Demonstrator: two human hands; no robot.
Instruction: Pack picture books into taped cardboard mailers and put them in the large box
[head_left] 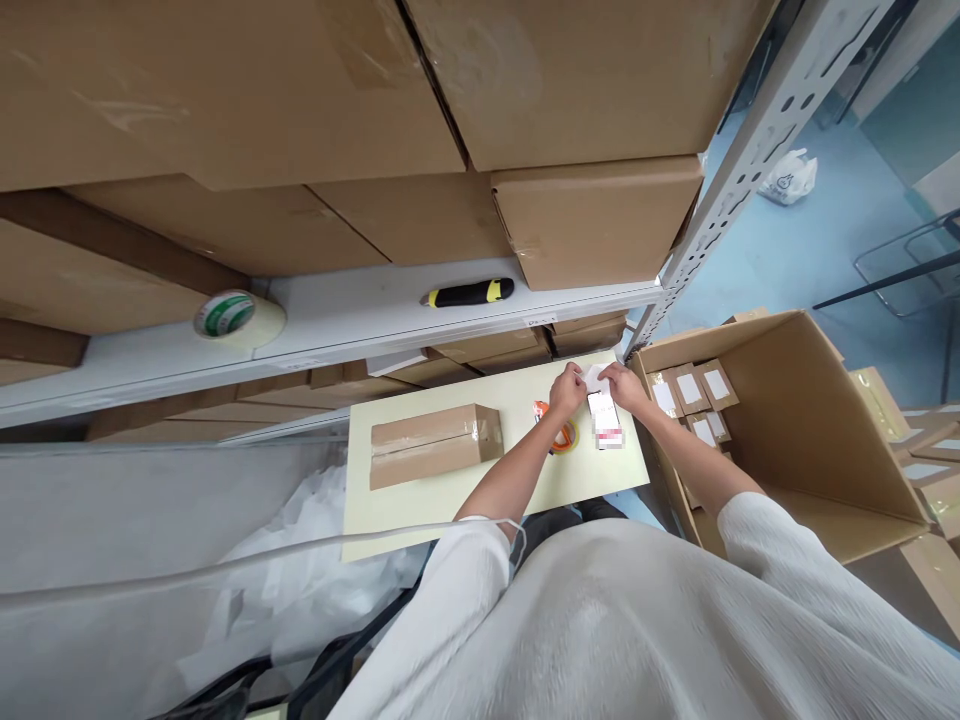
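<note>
The left hand (pixel 568 392) and right hand (pixel 624 388) each pinch, fingers nearly closed, a white paper (pixel 596 378) above the cream table (pixel 510 487). Beside them, a label sheet (pixel 604 418) carries print too small to read, its lower part pixelated.

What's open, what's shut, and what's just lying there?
Long brown cardboard box: closed, tape over its seam.
Big brown cardboard box: open, small boxes inside.
Black and yellow knife: lying on the grey shelf, blade unclear.
Cream tape roll, green inside: on the shelf too.
White paper: held by left hand and right hand.
</note>
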